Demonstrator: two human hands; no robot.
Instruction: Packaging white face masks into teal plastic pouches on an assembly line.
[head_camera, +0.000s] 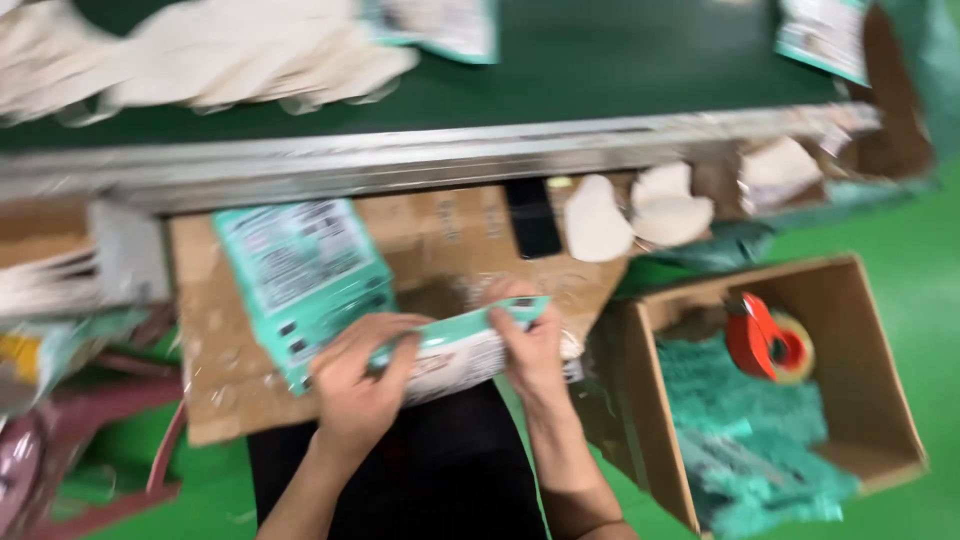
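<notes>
Your left hand (355, 385) & right hand (530, 345) each pinch one end of a flat teal-and-white plastic packet (455, 350), held level at the near edge of the brown cardboard tabletop (440, 245), prob. to keep it flat; stack of teal packets (305, 275) just left.

A flat teal-and-white packet (462, 345) lies crosswise, tilted with its right end higher, held at both ends. Its upper edge is a teal band; the lower face is white with print blurred beyond reading. It sits just right of a stack of like teal packets (305, 275), possibly touching its lower corner.
</notes>
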